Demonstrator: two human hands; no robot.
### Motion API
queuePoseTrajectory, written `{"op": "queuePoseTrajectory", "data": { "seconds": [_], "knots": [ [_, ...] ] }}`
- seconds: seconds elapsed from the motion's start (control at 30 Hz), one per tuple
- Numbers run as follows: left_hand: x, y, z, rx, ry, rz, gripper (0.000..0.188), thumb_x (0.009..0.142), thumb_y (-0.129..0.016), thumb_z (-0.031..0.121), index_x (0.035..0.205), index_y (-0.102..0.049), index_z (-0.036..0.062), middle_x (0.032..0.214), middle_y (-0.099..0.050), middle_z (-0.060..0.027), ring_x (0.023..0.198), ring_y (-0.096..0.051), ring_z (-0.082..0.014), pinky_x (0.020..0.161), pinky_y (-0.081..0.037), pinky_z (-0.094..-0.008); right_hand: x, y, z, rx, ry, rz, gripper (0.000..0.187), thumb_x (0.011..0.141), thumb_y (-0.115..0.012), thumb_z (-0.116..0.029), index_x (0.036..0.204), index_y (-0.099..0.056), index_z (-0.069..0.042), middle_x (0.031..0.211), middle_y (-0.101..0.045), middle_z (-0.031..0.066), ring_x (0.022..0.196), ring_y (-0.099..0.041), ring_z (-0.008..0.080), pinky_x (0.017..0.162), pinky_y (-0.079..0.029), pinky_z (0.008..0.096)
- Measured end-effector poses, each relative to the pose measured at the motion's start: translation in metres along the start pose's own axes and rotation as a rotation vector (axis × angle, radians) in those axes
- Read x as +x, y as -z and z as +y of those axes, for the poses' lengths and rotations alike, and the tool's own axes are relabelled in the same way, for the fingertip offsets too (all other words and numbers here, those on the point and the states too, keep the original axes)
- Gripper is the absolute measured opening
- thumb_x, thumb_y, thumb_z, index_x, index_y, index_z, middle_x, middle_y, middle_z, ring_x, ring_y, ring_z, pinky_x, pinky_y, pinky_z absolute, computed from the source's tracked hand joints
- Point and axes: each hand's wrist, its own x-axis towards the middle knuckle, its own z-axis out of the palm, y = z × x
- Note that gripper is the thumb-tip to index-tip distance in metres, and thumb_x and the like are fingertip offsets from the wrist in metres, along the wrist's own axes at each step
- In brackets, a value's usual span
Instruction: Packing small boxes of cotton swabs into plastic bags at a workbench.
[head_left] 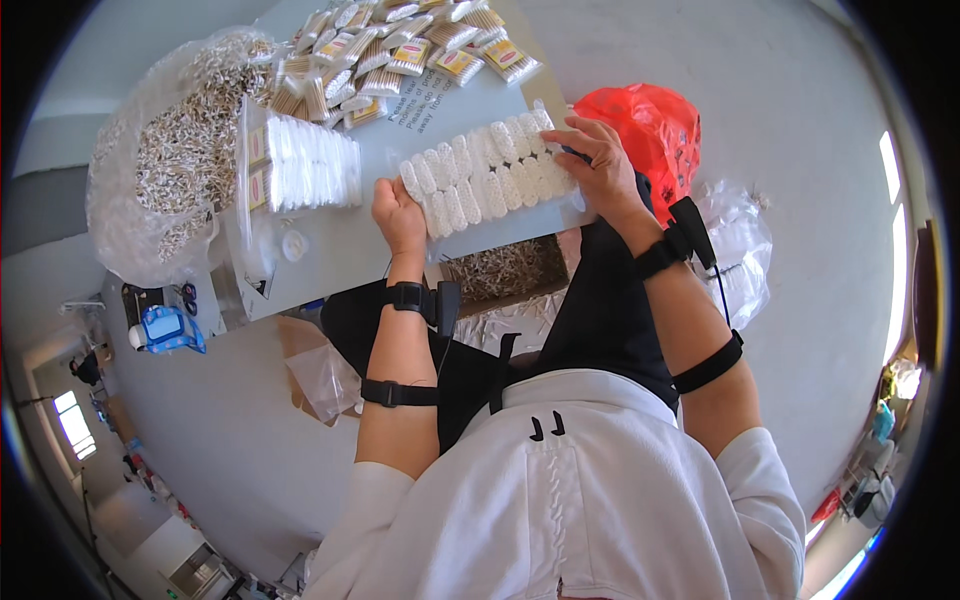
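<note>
Two rows of white cotton swab bundles [490, 172], tips facing up, lie side by side at the near edge of the grey table board. My left hand [400, 215] is closed at their left end, the fingers curled and the thumb up against the end bundle. At the right end, my right hand [598, 170] has its fingers apart, the fingertips reaching over the last bundles. Clear plastic seems to wrap the lower right side of the rows. To the left stands a stack of bagged cotton swabs [312, 165] in clear packaging.
A heap of packed swab bundles [400, 50] covers the far part of the board. Beside it, at left, sits a big clear bag of loose swabs [190, 140]. A red plastic bag [640, 130] stands to the right. Below the board is a box of loose swabs [505, 272].
</note>
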Motion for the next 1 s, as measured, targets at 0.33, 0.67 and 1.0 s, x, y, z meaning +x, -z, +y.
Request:
{"op": "queuePoseTrajectory", "data": {
  "seconds": [0.33,0.67,1.0],
  "knots": [
    [-0.001,0.004,0.000,0.005,0.020,0.008,0.028,0.094,-0.056,0.015,0.076,-0.044,-0.0010,0.062,-0.047,-0.0170,0.058,-0.040,-0.0222,0.058,-0.041,-0.0370,0.010,0.000,-0.008,-0.188,0.118,-0.067,0.038,0.074,-0.072,-0.021,0.112,-0.072,-0.029,0.143,-0.045,0.0118,0.139,-0.029,0.0357,0.112,-0.028,0.0499],
    [-0.001,0.002,-0.004,0.007,0.021,0.029,0.029,0.094,-0.057,0.017,0.075,-0.044,-0.0004,0.061,-0.047,-0.0167,0.058,-0.042,-0.0247,0.058,-0.041,-0.0378,0.013,-0.005,-0.020,-0.095,0.175,-0.102,0.036,0.074,-0.072,-0.023,0.110,-0.073,-0.029,0.145,-0.043,0.0101,0.141,-0.025,0.0362,0.112,-0.025,0.0514],
    [-0.002,0.002,-0.005,0.025,0.029,0.034,0.030,0.094,-0.057,0.018,0.074,-0.044,-0.0004,0.061,-0.047,-0.0166,0.057,-0.042,-0.0247,0.057,-0.041,-0.0385,0.015,-0.011,-0.035,-0.179,0.213,-0.095,0.032,0.070,-0.074,-0.021,0.102,-0.075,-0.026,0.145,-0.043,0.0087,0.142,-0.023,0.0355,0.111,-0.024,0.0528]
  ]
}}
